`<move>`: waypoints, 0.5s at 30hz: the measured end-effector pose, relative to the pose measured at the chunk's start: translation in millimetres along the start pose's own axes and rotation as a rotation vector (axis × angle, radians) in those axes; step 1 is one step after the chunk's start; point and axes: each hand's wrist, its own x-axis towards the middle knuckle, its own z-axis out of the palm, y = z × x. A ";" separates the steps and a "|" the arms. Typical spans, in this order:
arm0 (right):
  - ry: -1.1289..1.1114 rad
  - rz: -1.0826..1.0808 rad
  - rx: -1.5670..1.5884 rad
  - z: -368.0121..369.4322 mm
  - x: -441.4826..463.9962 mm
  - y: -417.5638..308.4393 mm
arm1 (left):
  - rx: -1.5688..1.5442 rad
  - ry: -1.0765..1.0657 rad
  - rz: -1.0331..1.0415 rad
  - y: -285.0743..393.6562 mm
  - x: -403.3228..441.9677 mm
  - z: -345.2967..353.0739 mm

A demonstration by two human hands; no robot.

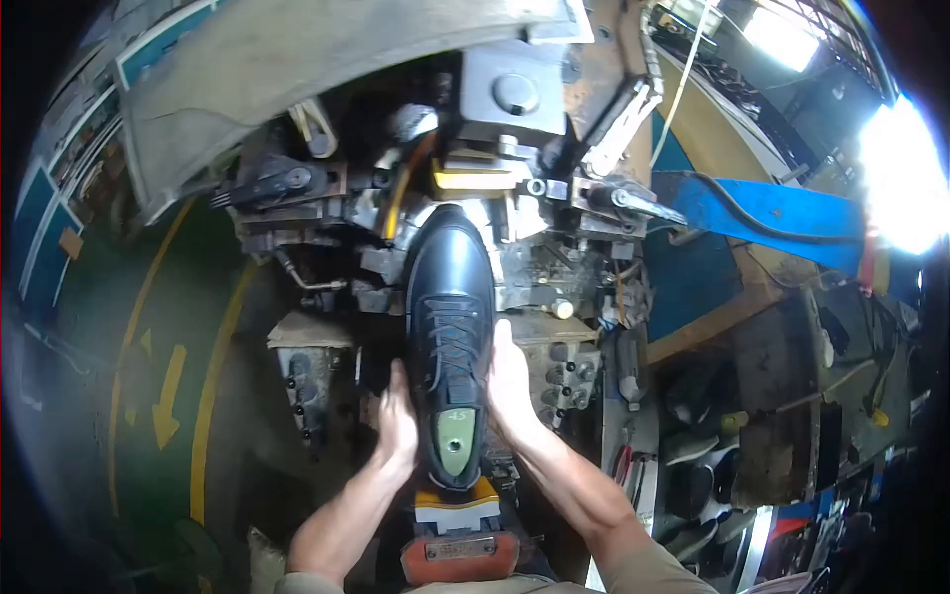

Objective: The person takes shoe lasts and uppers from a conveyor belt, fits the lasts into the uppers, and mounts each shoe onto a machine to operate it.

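A black lace-up shoe point(455, 342) lies lengthwise in the middle of the head view, toe pointing away from me into the machine. A green shoe last point(456, 445) with a dark hole and what reads as "45" fills its opening. On the left side of the shoe, near the heel, is my left hand point(398, 421), thumb up and fingers partly hidden beneath. My right hand point(509, 384) presses along the opposite side, fingers mostly out of sight. The toe meets the machine's metal clamps point(524, 213); the heel sits by a yellow-edged pad point(457, 505).
A grey machine head point(513, 89) stands above the toe, with levers on both sides. Close to my body is an orange block point(459, 557). Button panels point(569, 376) flank the shoe. A blue arm point(762, 213) extends right, above racks holding dark shoe parts point(693, 450). Yellow floor lines point(208, 416) run left.
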 end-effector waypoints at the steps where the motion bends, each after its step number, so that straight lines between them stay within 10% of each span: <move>1: 0.066 0.047 -0.053 -0.5 -2.3 -1.4 | -0.012 -0.032 -0.034 -4.6 2.2 -9.2; 7: 0.097 -0.245 -0.333 -66.4 26.7 18.6 | 0.801 0.493 0.764 15.6 57.4 -72.8; 11: 0.679 -0.458 -0.799 -162.0 62.1 80.7 | 1.057 0.848 0.683 -5.1 93.2 -166.8; 15: 0.851 -0.233 -0.723 -207.1 70.3 125.0 | 0.881 0.913 0.616 -22.6 98.1 -194.3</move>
